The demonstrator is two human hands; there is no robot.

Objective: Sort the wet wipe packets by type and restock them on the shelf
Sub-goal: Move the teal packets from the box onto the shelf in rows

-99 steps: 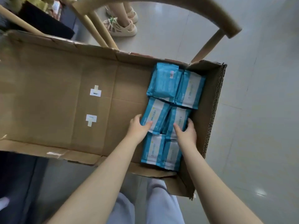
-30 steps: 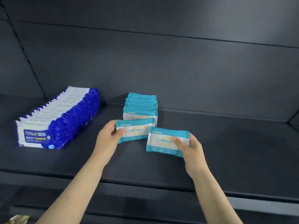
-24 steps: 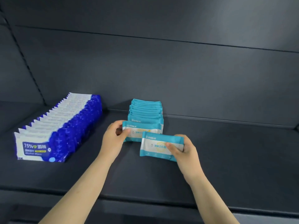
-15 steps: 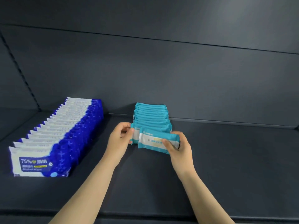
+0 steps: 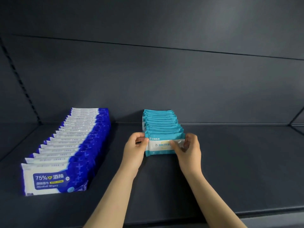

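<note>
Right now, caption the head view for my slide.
Left hand and right hand hold a teal packet at the teal row's front.

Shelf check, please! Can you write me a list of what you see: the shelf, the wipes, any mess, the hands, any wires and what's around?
Surface: dark shelf, flat.
Job's things: teal packets stand in a row running back to front, mid-shelf; front teal packet stands at the row's near end; blue alcohol wipes stand in a longer row on the left, apart from the teal row.
Clutter: nothing seen.
Grippers: left hand pinches the front teal packet's left end; right hand pinches its right end.
Cables: nothing seen.
Surroundings: dark back panel; slotted upright at the left.
</note>
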